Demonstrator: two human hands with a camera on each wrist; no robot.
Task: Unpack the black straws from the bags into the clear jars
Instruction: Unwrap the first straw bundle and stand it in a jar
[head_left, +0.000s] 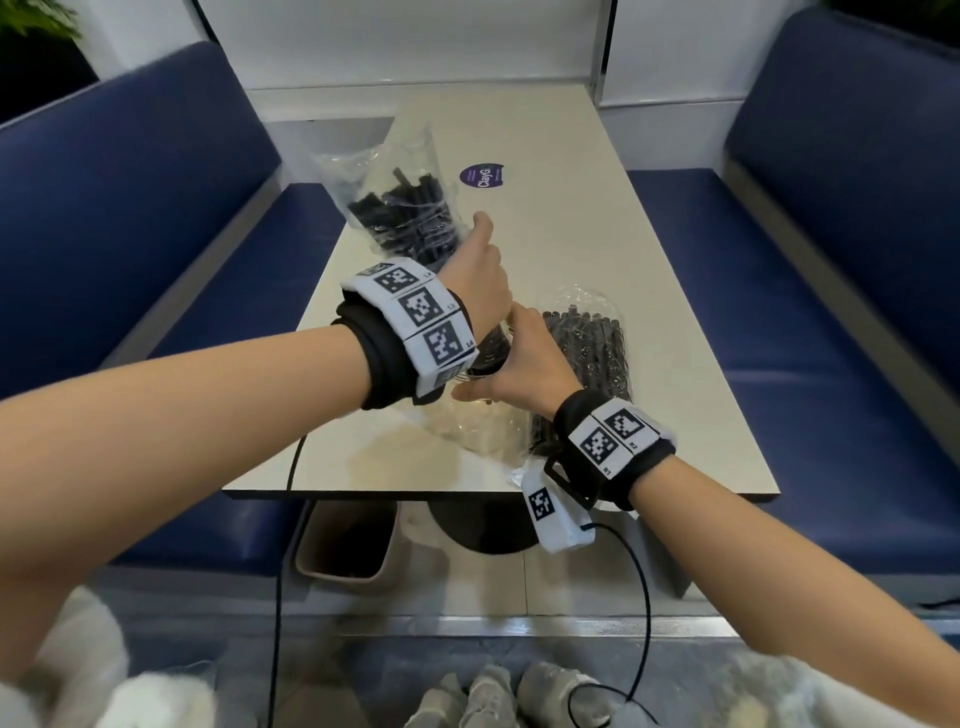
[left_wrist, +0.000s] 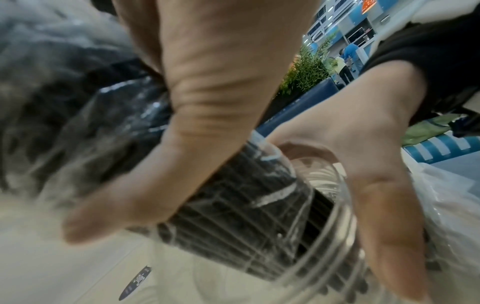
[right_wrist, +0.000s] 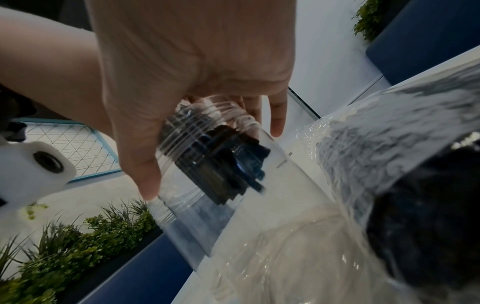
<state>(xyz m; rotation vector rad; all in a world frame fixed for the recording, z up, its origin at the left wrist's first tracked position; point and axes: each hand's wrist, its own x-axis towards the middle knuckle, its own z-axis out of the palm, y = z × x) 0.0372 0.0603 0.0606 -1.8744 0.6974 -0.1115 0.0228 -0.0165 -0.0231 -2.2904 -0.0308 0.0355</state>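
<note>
A clear plastic bag of black straws (head_left: 405, 213) is held tilted above the table, its lower end pointing toward me. My left hand (head_left: 483, 275) grips this bag round its middle. The straws' lower ends (left_wrist: 246, 216) poke into the threaded mouth of a clear jar (head_left: 478, 421), which lies tilted near the table's front edge. My right hand (head_left: 519, 358) curls round the jar's mouth. In the right wrist view the black straw ends (right_wrist: 223, 164) show inside the jar (right_wrist: 246, 216), just past the neck. A second bag of black straws (head_left: 592, 353) lies on the table beside my right hand.
The beige table (head_left: 649, 270) carries a round purple sticker (head_left: 481, 176) toward the far end. Blue benches (head_left: 130, 208) flank it on both sides. Under the front edge stands a bin (head_left: 345, 540), and black cables (head_left: 644, 597) hang from my wrists.
</note>
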